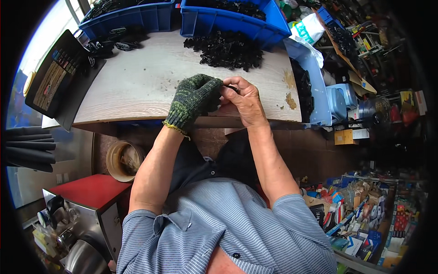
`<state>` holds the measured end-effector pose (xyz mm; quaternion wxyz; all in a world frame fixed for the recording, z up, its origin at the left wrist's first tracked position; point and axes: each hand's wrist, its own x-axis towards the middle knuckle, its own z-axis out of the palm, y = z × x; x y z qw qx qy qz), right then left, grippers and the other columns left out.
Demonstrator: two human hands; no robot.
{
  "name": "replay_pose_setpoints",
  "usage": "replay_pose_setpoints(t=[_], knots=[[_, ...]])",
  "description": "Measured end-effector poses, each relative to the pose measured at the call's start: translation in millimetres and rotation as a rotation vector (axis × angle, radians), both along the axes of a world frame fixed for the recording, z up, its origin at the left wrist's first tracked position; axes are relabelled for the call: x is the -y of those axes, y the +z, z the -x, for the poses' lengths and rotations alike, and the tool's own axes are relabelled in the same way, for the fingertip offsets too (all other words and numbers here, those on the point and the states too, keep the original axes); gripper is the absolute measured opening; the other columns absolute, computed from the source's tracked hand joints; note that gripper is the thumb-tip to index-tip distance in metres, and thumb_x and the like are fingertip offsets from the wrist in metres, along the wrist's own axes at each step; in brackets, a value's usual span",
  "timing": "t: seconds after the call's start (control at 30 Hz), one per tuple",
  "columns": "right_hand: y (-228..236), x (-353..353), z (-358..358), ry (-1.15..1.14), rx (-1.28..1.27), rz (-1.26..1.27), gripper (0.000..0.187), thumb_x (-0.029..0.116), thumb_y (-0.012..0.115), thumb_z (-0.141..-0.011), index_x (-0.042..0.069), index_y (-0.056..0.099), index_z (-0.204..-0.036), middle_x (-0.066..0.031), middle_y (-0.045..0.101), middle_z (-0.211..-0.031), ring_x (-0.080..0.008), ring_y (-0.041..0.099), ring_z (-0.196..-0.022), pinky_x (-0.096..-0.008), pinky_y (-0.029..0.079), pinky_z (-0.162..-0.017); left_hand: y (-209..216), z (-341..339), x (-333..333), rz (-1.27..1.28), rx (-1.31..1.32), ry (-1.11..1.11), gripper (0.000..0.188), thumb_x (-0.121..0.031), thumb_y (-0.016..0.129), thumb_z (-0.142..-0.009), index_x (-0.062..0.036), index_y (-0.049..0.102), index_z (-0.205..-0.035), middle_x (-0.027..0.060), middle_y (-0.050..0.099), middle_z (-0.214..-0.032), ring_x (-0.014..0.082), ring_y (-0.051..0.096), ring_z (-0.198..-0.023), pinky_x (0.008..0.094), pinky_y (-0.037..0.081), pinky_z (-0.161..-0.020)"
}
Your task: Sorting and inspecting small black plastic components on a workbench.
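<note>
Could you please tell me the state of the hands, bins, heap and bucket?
Left hand: gloved, fingers curled
Right hand: bare, pinching a small dark piece
Black heap: loose, uncovered
Two blue bins: open, holding black parts
Light-blue bin: open, not empty
Bucket: open, contents unclear

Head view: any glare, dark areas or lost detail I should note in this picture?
Head view: the window glares white; head view: black fills the corners; head view: the black pile loses detail; head view: the dark piece between gloved left hand and bare right hand is mostly hidden.
</note>
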<state>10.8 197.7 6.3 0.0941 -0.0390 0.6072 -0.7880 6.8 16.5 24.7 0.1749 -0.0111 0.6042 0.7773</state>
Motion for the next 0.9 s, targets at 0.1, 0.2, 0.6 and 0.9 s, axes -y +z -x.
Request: replay_pose_setpoints(t=[0.1, 0.2, 0.6, 0.9], knots=[[-3, 1, -1, -0.011, -0.029, 0.004, 0.023, 0.017, 0.077, -0.089, 0.007, 0.067, -0.107, -0.0010, 0.070, -0.083, -0.0086, 0.066, -0.069, -0.0264, 0.059, -0.062, -5, 2, 1, -0.017, -0.012, -0.008, 0.027, -0.028, 0.064, -0.096, -0.0016, 0.067, -0.102, 0.0056, 0.066, -0.075, 0.0119, 0.061, -0.060, 0.0242, 0.047, -0.053], [-4, 2, -1, -0.032, -0.066, 0.004, 0.022, 0.016, 0.077, -0.089, 0.007, 0.068, -0.106, -0.0010, 0.070, -0.083, -0.0087, 0.066, -0.070, -0.0256, 0.058, -0.062, -5, 4, 2, -0.019, -0.018, -0.037, 0.027, -0.028, 0.063, -0.096, -0.0016, 0.067, -0.102, 0.0060, 0.066, -0.076, 0.0121, 0.061, -0.060, 0.0243, 0.048, -0.054], [-7, 6, -1, -0.109, -0.133, -0.045, 0.018, 0.015, 0.075, -0.090, 0.009, 0.070, -0.106, 0.0008, 0.069, -0.080, -0.0078, 0.066, -0.069, -0.0229, 0.054, -0.064, 2, 1, 3, -0.024, 0.032, 0.002, 0.028, -0.028, 0.068, -0.092, -0.0014, 0.067, -0.102, 0.0044, 0.066, -0.076, 0.0112, 0.061, -0.059, 0.0242, 0.047, -0.053], [10, 7, 5, -0.081, -0.016, -0.176, 0.032, 0.036, 0.076, -0.087, 0.008, 0.061, -0.081, -0.0005, 0.058, -0.060, -0.0112, 0.061, -0.053, -0.0248, 0.050, -0.052, -3, -6, -3, -0.023, -0.015, 0.181, 0.026, -0.023, 0.069, -0.090, -0.0025, 0.066, -0.107, 0.0039, 0.066, -0.077, 0.0118, 0.062, -0.061, 0.0244, 0.047, -0.052]])
